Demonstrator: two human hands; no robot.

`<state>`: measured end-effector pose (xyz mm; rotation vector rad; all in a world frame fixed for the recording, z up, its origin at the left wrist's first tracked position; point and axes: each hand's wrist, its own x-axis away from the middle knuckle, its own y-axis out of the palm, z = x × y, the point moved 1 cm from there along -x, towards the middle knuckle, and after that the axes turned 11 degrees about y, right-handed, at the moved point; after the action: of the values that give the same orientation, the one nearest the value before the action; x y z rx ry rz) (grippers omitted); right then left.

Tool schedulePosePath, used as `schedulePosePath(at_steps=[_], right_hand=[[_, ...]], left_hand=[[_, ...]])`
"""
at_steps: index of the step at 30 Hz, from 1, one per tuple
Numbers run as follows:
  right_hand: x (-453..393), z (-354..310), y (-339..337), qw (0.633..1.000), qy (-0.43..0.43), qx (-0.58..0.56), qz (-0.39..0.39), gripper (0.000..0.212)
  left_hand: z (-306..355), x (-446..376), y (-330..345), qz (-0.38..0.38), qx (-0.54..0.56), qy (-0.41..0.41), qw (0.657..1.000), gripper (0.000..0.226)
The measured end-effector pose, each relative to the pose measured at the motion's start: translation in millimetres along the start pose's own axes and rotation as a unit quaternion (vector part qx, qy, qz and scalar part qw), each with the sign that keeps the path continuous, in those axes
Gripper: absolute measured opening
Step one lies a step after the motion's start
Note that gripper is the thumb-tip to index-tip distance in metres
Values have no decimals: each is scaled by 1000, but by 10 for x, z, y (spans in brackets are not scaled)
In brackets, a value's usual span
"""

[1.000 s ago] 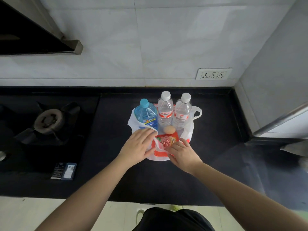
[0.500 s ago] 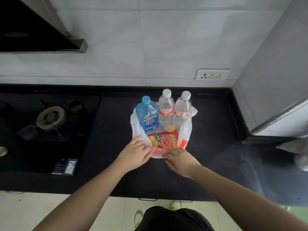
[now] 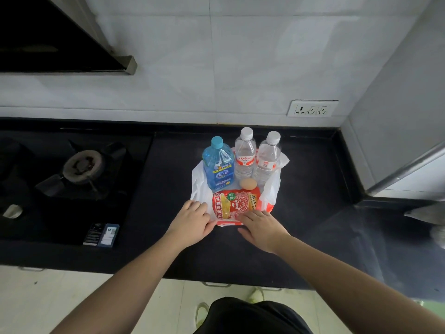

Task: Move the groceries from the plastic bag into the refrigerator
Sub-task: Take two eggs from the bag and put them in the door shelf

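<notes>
Both hands, left hand (image 3: 192,220) and right hand (image 3: 261,229), fingers spread, pressing bag (image 3: 199,186) rim flat at frame centre; next, probably lifting packet (image 3: 234,204).

a gas burner (image 3: 83,166) sits left on the black countertop (image 3: 168,165); a wall socket (image 3: 312,108) is mounted on the white tiles.
</notes>
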<state>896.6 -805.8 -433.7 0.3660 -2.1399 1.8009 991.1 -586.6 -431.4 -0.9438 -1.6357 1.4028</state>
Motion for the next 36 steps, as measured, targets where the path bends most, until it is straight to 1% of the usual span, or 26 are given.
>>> schedulePosePath(at_steps=[5, 9, 15, 19, 21, 22, 24, 25, 28, 30, 32, 34, 36], right_hand=[[5, -14, 12, 1000, -5, -1, 0, 53], [1, -19, -9, 1000, -4, -5, -7, 53], [-20, -14, -23, 1000, -8, -5, -8, 54], [-4, 17, 27, 1000, -4, 10, 28, 54], [14, 76, 107, 998, 18, 23, 55, 59], [24, 118, 143, 997, 35, 30, 65, 65], [36, 229, 208, 994, 70, 36, 75, 77], [42, 280, 228, 993, 83, 35, 76, 77], [62, 368, 259, 993, 91, 34, 65, 74], [57, 395, 280, 991, 119, 6, 62, 72], [32, 448, 301, 980, 175, -74, 64, 65], [-2, 517, 307, 965, 214, -141, 54, 61], [-22, 573, 292, 964, 219, -142, 48, 59]], left_hand=[[-30, 14, 68, 10, 21, 4, 1000, 43], [-49, 11, 82, 3, 10, -33, 999, 46], [-55, -24, 102, -3, 15, -83, 996, 41], [-91, 62, 235, 32, 30, -79, 996, 44], [-91, 145, 340, 49, 44, -73, 995, 45], [-84, 186, 394, 50, 48, -75, 995, 44], [-73, 260, 501, 36, 49, -85, 995, 41], [-70, 287, 544, 23, 54, -88, 994, 40], [-75, 312, 588, -13, 88, -96, 991, 44], [-87, 296, 583, -19, 114, -101, 988, 44], [-97, 262, 553, -7, 138, -103, 985, 39], [-108, 222, 500, 23, 150, -100, 983, 33], [-122, 181, 439, 44, 157, -105, 981, 28]])
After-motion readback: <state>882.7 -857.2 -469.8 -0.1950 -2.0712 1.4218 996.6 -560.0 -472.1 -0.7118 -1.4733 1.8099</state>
